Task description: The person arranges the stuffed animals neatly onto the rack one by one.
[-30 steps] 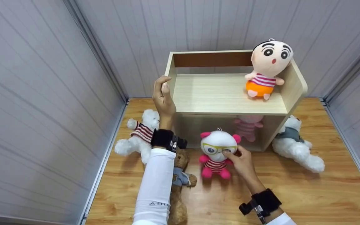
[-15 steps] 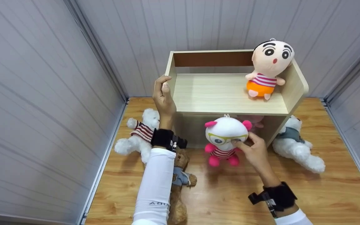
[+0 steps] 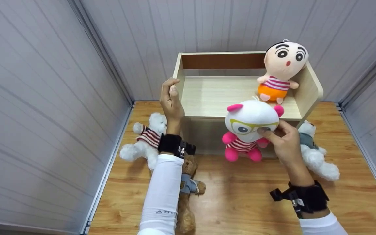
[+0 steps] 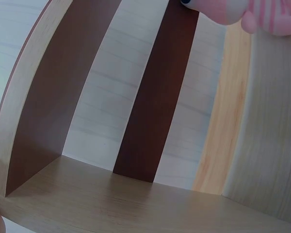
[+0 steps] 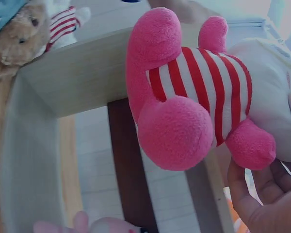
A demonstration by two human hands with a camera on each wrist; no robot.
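Observation:
My right hand (image 3: 287, 140) grips a plush panda (image 3: 253, 127) by the side of its head, thumb over one eye of its yellow glasses. The panda has pink ears and limbs and a red-striped shirt; it hangs upright in front of the shelf edge. In the right wrist view its pink feet and striped belly (image 5: 199, 82) face the camera. My left hand (image 3: 171, 99) rests with bent fingers at the left side panel of the wooden shelf (image 3: 214, 94), holding its edge. On the upper shelf a boy doll (image 3: 277, 71) in orange shorts sits at the right.
A pink plush (image 4: 228, 9) sits in the lower compartment, hidden in the head view. On the floor lie a white bear in stripes (image 3: 150, 137), a brown bear (image 3: 188, 186) partly under my left arm, and a white bear in a green-grey top (image 3: 315, 153). Panel walls (image 3: 38, 98) enclose the sides.
My right hand has lifted the panda from low before the shelf up to the upper board's front edge, moving slightly right. My left hand has stayed in place.

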